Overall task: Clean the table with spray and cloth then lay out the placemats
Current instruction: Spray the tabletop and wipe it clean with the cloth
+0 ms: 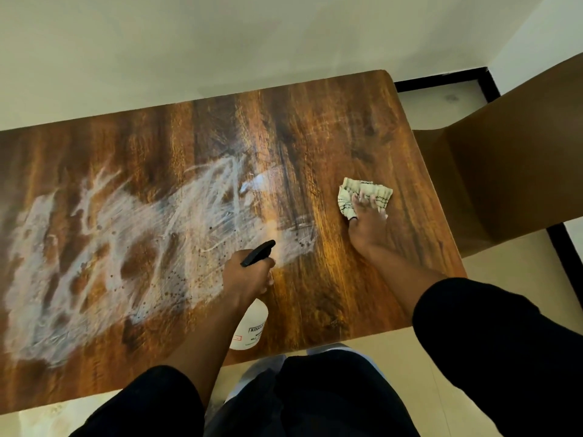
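Note:
A wooden table [331, 121] fills the view, with white smeared spray streaks [94, 247] across its left and middle. My left hand [246, 275] grips a white spray bottle [250, 326] with a black nozzle [258, 253], held above the near middle of the table with the nozzle pointing away to the right. My right hand [367, 225] presses flat on a crumpled pale patterned cloth [362, 192] at the right part of the table. No placemats are in view.
A brown chair [504, 171] stands at the table's right end. A white wall [220, 42] runs along the far edge. Pale floor tiles with a black skirting [441, 78] show at the right. My dark-clothed body is at the near edge.

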